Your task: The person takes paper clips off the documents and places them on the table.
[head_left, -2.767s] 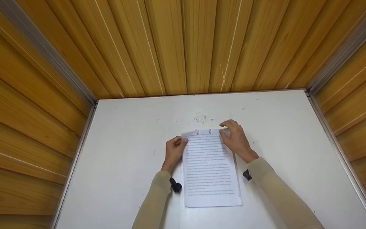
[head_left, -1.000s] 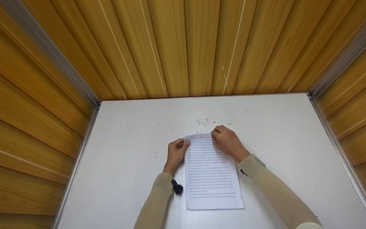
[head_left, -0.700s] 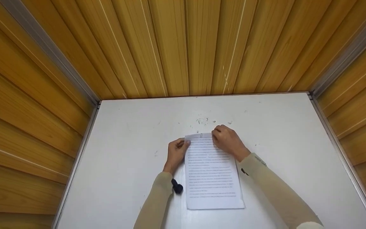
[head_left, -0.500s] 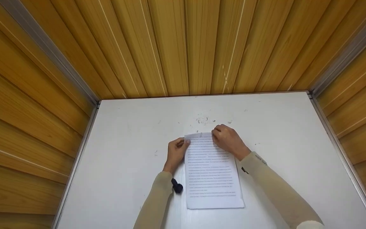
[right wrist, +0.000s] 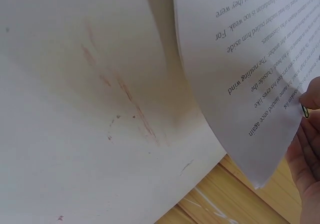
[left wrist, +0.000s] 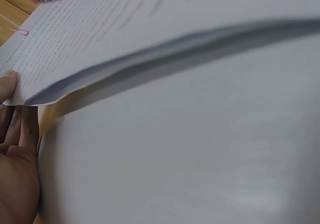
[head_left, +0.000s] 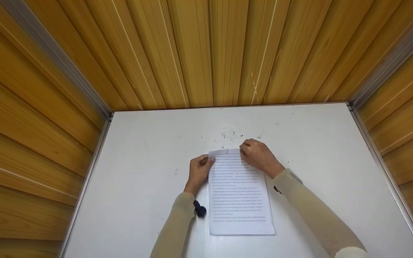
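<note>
A stack of printed paper sheets (head_left: 240, 200) lies upright before me, its top end raised off the table. My left hand (head_left: 198, 172) pinches the top left corner, thumb (left wrist: 7, 85) on the printed face and fingers behind. A reddish paper clip (left wrist: 23, 32) sits on the top edge between my hands; the head view also shows this clip (head_left: 227, 151). Further right, my right hand (head_left: 259, 156) pinches a yellow-green paper clip (right wrist: 305, 110) at the top edge, thumb over it and fingers behind the sheets. In the head view, the right hand hides that clip.
The white table (head_left: 149, 161) carries small dark marks (head_left: 228, 135) beyond the paper. Wood-patterned panels (head_left: 192, 53) rise behind the table and at both sides, with metal rails (head_left: 81, 186) along the side edges. A black wrist mount (head_left: 200, 209) hangs beside the left sleeve.
Since the oldest frame my right hand has moved left from the top right corner onto the second clip, covering it, and its fingers have closed. Over the last second both hands barely shift.
</note>
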